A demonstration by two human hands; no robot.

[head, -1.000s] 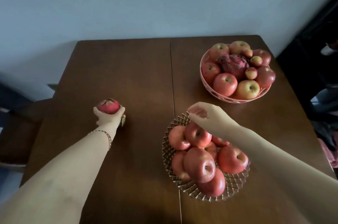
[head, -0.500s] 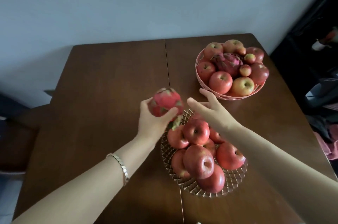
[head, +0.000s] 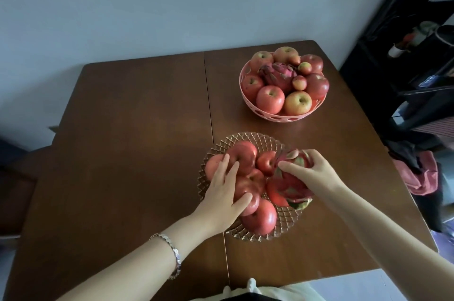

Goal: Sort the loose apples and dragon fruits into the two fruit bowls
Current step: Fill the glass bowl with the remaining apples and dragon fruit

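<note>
A clear cut-glass bowl [head: 245,137] near me holds several red apples [head: 262,218]. My left hand [head: 224,192] lies flat on the apples at the bowl's left side, fingers spread, holding nothing. My right hand [head: 312,173] grips a pink dragon fruit [head: 292,185] over the bowl's right side, where it rests against the apples. Farther back stands a pink plastic bowl [head: 275,116] with several apples [head: 270,99] and a second dragon fruit [head: 277,74] in its middle.
Both bowls stand on a brown wooden table [head: 135,133] with a seam down its middle. A chair [head: 17,178] sits at the left edge. Dark shelving and pink cloth [head: 422,173] crowd the right side. A pale wall lies behind.
The dragon fruit passed from my left hand to my right and moved right, onto the glass bowl. My left hand let go and dropped onto the apples.
</note>
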